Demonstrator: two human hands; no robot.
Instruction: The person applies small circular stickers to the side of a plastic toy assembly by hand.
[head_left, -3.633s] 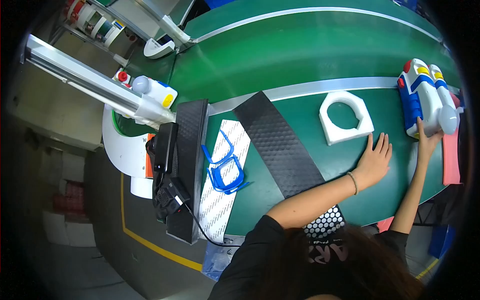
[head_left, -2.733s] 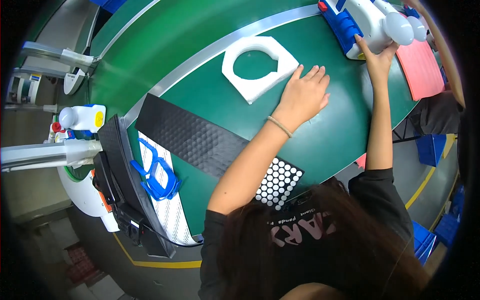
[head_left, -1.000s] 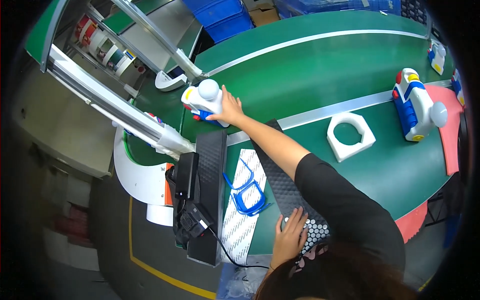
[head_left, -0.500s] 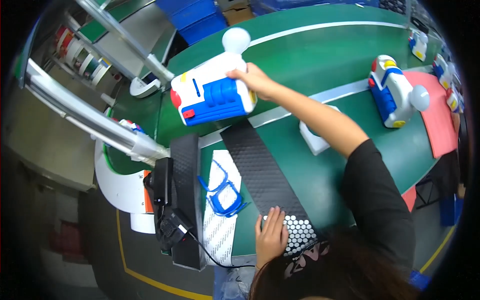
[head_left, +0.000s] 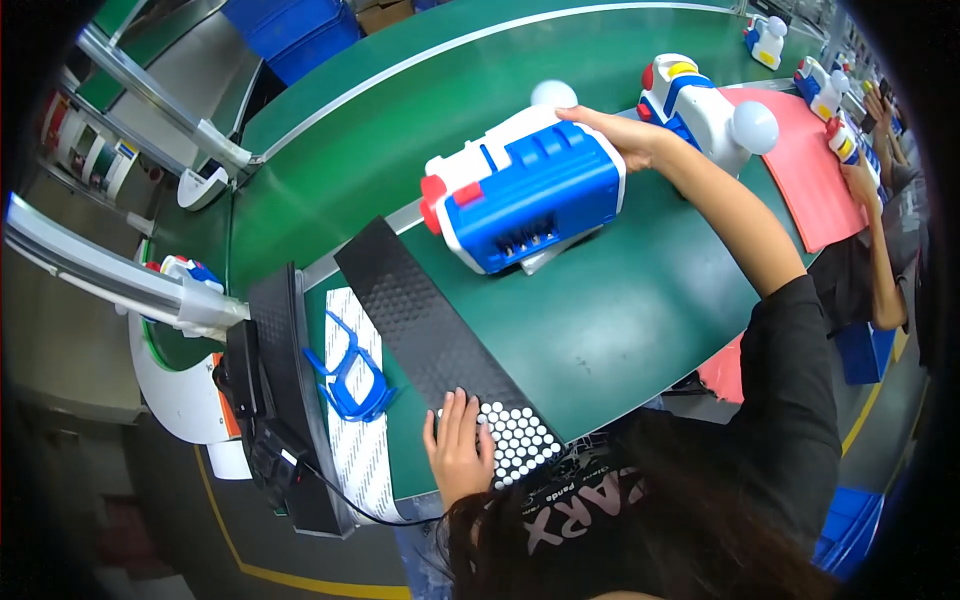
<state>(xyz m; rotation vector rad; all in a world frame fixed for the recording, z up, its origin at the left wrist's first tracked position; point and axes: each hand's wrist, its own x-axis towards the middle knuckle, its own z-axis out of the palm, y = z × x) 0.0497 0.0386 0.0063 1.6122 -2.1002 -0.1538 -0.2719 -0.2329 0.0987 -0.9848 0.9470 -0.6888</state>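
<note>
My right hand [head_left: 625,138] grips one end of a blue-and-white plastic toy [head_left: 540,190] and holds it up over the green table. Red knobs stick out at the toy's left end, and a white ball [head_left: 553,94] shows behind its upper edge. An opening with small metal parts, perhaps battery contacts, faces me on its blue side. My left hand [head_left: 462,448] lies with fingers stretched on a black textured strip [head_left: 430,320], beside a patch of white round dots [head_left: 518,443]. Behind the held toy, a white piece [head_left: 560,252] is mostly hidden.
Left of the strip, blue safety glasses [head_left: 357,385] lie on a white printed sheet [head_left: 360,460]. A black stand with a cable [head_left: 275,400] borders them. A similar toy [head_left: 700,115] and a pink mat [head_left: 790,180] are at right, where another person's hands [head_left: 860,180] work on a toy.
My right hand has brought the toy rightward and lower in view, tilting its opening toward me. The view has shifted too. My left hand still rests on the strip.
</note>
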